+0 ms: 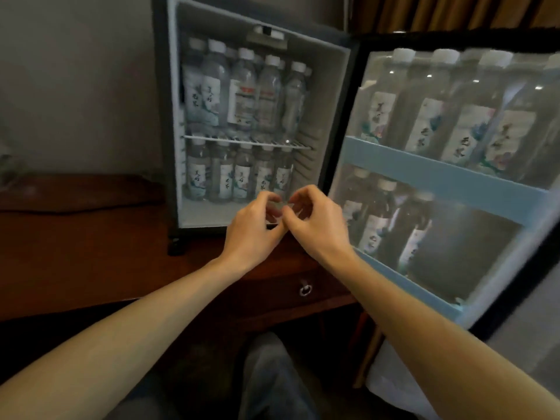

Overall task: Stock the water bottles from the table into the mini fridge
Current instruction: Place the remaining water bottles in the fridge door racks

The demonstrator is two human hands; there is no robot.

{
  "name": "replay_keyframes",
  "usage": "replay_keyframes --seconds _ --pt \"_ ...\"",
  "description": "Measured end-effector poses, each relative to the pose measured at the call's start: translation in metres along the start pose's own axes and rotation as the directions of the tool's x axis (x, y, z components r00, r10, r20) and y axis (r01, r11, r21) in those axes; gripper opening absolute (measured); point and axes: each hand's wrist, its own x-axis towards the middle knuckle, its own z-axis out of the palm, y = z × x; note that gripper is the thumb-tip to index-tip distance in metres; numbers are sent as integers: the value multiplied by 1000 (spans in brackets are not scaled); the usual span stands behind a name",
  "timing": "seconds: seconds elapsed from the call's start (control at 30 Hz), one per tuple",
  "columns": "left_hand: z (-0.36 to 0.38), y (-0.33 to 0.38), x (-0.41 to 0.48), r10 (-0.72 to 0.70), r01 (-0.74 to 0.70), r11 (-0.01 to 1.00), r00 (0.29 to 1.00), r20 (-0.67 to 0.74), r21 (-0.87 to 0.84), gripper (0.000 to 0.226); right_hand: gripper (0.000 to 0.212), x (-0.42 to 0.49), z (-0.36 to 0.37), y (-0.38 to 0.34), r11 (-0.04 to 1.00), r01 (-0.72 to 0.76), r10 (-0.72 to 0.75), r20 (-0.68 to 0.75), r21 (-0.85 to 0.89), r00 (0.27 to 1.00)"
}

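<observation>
Water bottles (pixel 245 92) of clear plastic with white caps and pale printed labels fill the black mini fridge (pixel 165 116) standing on the dark reddish wooden tabletop (pixel 91 262). A packed group stands on the white wire shelf (pixel 242 142), and another row stands under it on the fridge floor. The open fridge door (pixel 439 174), swung out to the right, carries more of them behind pale blue rails: a full row in the upper rack, three at the hinge end of the lower one.

Both hands hover just in front of the lower compartment, close to that bottom row but touching no bottle. The left hand (pixel 251 234) and the right hand (pixel 318 228) have their fingers curled inward, tips nearly meeting, and pinch a small translucent piece (pixel 280 207) between them — too blurred to tell what it is.
</observation>
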Motion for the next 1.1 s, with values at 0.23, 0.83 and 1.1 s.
replay_keyframes --seconds 0.23,0.83,1.1 --pt "-105 -82 -19 -260 280 956 945 -197 86 35 21 36 112 -71 972 46 -98 219 231 971" --pt "-377 -302 -69 -575 734 674 454 -681 -79 46 41 77 415 -301 824 22 -389 538 566 748" --pt "-450 -404 -41 -544 807 591 408 -733 10 75 66 94 539 -364 811 -93 -354 611 578 708"
